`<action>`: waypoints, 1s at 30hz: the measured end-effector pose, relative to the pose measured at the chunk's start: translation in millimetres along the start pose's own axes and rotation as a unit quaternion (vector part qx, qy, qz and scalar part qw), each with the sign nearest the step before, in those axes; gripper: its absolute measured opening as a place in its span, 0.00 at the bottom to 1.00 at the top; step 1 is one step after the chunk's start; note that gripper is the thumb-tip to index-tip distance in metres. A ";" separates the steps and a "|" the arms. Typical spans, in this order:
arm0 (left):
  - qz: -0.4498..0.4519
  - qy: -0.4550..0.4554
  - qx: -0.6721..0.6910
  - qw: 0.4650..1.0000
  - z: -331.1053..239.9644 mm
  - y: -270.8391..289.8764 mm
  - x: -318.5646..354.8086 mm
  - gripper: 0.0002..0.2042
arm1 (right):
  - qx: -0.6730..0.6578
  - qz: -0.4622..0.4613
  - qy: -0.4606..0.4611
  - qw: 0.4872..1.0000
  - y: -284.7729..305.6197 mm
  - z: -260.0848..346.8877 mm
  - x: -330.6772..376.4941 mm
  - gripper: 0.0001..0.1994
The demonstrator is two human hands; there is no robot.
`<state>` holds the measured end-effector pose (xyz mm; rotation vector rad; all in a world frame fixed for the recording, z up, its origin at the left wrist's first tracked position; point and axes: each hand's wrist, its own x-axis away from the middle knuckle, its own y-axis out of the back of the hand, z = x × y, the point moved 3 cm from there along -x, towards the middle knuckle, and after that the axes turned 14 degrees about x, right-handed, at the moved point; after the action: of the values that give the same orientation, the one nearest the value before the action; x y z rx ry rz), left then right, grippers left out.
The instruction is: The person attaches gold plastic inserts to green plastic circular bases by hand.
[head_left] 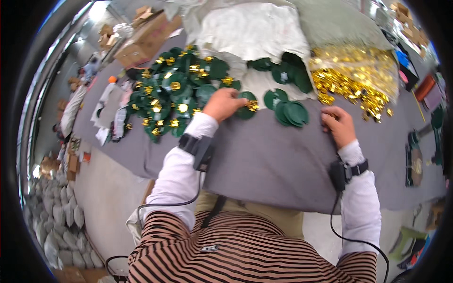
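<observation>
While a grey cloth (pixel 264 160) covers the table, the things on it spread from the person's left to their right. At the far left edge lie white scraps (pixel 107 106) and some dark bits, and behind them stands a cardboard box (pixel 146 37). Next comes a heap of dark green discs with gold pieces fixed on them (pixel 174 94), piled loosely on the cloth. Just right of that heap is the left hand (pixel 225 104), its fingers curled and pinching a green disc (pixel 246 106) that carries a gold piece at its edge; the disc lies on the cloth under the fingertips. A black band sits on that wrist, with a cable running down the white sleeve.

Right of the disc lies a small stack of plain green discs (pixel 289 112), with more of them (pixel 288 70) further back against a white sack (pixel 255 30). The right hand (pixel 338 125) rests knuckles-up on the cloth near the stack, fingers bent under; whether it grips anything cannot be told. Beyond it a clear bag of gold pieces (pixel 354 75) spills onto the cloth, with loose ones scattered close to that hand.
</observation>
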<state>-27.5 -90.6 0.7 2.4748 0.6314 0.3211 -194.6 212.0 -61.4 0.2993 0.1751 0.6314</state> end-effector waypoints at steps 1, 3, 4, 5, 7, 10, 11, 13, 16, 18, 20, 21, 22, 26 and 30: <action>-0.034 -0.054 0.034 0.997 2.7 0.5 1.1 0.22 | 0.000 -0.003 0.003 1.000 0.2 0.9 1.3 0.09; -0.011 0.000 0.064 0.998 9.8 8.6 0.1 0.21 | -0.019 0.005 0.005 1.000 -4.3 6.0 1.4 0.08; 0.027 0.052 0.101 0.993 11.6 10.8 0.9 0.21 | -0.029 0.003 -0.004 1.000 -5.2 6.7 1.5 0.08; 0.020 0.051 0.100 0.994 11.7 18.9 2.8 0.21 | -0.032 0.007 0.001 0.999 -6.7 6.0 1.6 0.08; -0.021 -0.001 0.116 0.993 1.3 39.3 8.1 0.23 | -0.037 0.006 -0.007 0.999 -6.3 3.0 2.2 0.08; -0.137 -0.036 0.043 0.989 -27.9 119.6 -2.2 0.23 | -0.030 -0.002 -0.007 1.000 -7.4 7.2 2.8 0.08; -0.153 -0.073 0.089 0.982 -35.5 144.5 -9.1 0.22 | -0.029 -0.003 -0.010 1.000 -6.3 7.5 2.3 0.08; -0.216 -0.072 0.100 0.968 -17.2 204.8 -39.2 0.23 | -0.031 0.001 -0.006 0.999 -10.5 10.3 0.8 0.08; -0.337 -0.060 -0.146 0.928 -28.2 231.6 -46.6 0.22 | -0.034 -0.005 -0.011 0.999 -9.3 7.1 0.3 0.07; -0.408 -0.174 -0.284 0.850 -34.5 218.5 -49.0 0.18 | -0.037 -0.014 -0.017 0.999 -7.9 5.2 0.2 0.07; -0.352 -0.337 -0.264 0.833 -40.3 170.3 -50.4 0.15 | -0.028 0.000 -0.021 0.999 -8.6 7.6 -0.2 0.07; -0.272 -0.292 -0.271 0.876 -35.8 140.0 -55.4 0.15 | -0.030 0.001 -0.021 0.999 -9.5 7.4 -0.7 0.07; -0.195 -0.304 -0.316 0.878 -39.8 102.1 -58.3 0.14 | -0.022 -0.004 -0.026 0.999 -5.7 6.0 1.3 0.07; -0.115 -0.211 -0.440 0.865 6.1 47.8 -71.3 0.28 | -0.024 0.003 -0.026 0.999 -10.4 9.6 1.6 0.06; -0.089 -0.094 -0.512 0.849 1.9 75.5 -85.0 0.25 | -0.011 -0.011 -0.035 0.999 -5.8 6.2 4.9 0.06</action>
<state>-72.2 -189.5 34.8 1.3815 0.4265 0.2427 -186.0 209.1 -57.8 0.2973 0.1047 0.6007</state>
